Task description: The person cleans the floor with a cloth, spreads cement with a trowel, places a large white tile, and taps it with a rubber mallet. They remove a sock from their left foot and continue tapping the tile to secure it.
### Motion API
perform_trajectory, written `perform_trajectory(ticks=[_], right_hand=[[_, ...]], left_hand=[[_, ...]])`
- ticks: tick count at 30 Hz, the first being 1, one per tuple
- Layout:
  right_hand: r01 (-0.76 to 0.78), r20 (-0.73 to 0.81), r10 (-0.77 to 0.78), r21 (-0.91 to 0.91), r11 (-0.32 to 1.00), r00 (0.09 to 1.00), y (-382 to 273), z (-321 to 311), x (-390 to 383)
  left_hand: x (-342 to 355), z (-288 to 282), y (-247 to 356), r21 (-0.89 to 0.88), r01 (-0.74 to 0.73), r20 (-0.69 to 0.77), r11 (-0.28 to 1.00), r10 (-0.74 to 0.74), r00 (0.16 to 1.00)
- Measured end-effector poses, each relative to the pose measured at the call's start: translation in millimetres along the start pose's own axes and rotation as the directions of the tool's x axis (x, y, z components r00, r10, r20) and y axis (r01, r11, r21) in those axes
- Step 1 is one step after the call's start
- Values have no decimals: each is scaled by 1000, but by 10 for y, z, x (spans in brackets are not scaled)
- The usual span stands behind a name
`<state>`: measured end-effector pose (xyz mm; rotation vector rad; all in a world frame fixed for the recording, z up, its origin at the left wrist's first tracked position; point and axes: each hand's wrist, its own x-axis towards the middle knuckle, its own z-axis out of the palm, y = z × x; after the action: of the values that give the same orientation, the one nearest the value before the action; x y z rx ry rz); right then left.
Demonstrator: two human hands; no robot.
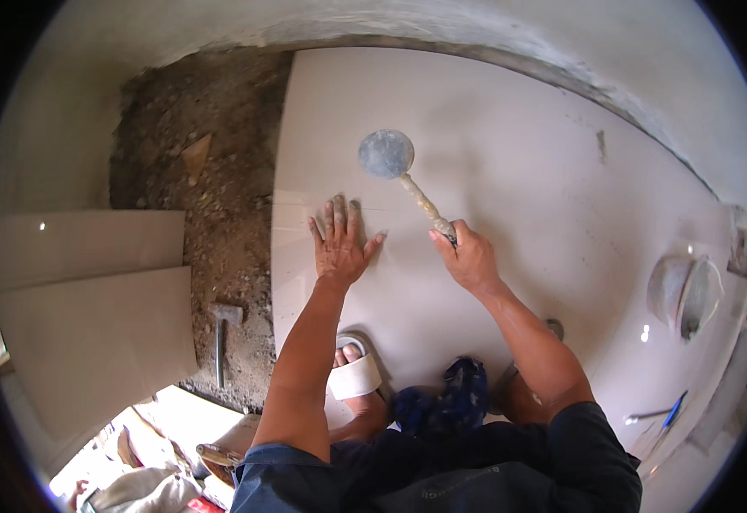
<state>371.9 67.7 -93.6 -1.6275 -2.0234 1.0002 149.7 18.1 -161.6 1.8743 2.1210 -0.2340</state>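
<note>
Wrapped round the worn, yellowish handle of a mallet [386,154] is my right hand [469,256]. The mallet's round grey head points away from me, over the large pale floor tiles [527,333]; whether it touches them I cannot tell. My left hand [342,244] lies flat with fingers spread on the pale tile, close to a seam and near the tile's left edge. Grey dust or mortar marks its fingertips.
Bare, rough soil [228,197] borders the tiles on the left, with a hammer [224,329] lying there. Loose tiles [100,333] overlap farther left. A bucket [681,295] lies at the right, near a blue-handled tool [673,412]. A plastered wall [673,94] closes the far side.
</note>
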Motion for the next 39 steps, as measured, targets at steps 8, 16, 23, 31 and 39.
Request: perform_trajectory(ticks=[8, 16, 23, 31, 39], right_hand=[[-137, -87, 136, -4, 991, 987, 639, -239, -325], [-288, -41, 285, -69, 955, 958, 847, -395, -335], [-309, -37, 307, -56, 950, 951, 784, -550, -281], [-264, -145, 273, 79, 961, 951, 734, -644, 40], [-283, -117, 271, -99, 954, 955, 1071, -639, 373]], left_hand=[[41, 99, 609, 40, -178, -34, 983, 180, 983], [39, 34, 581, 80, -192, -27, 978, 195, 981], [436, -372, 730, 99, -138, 128, 986, 125, 984], [1171, -576, 1078, 24, -196, 35, 980, 195, 980], [1196, -479, 1020, 66, -213, 53, 975, 209, 976]])
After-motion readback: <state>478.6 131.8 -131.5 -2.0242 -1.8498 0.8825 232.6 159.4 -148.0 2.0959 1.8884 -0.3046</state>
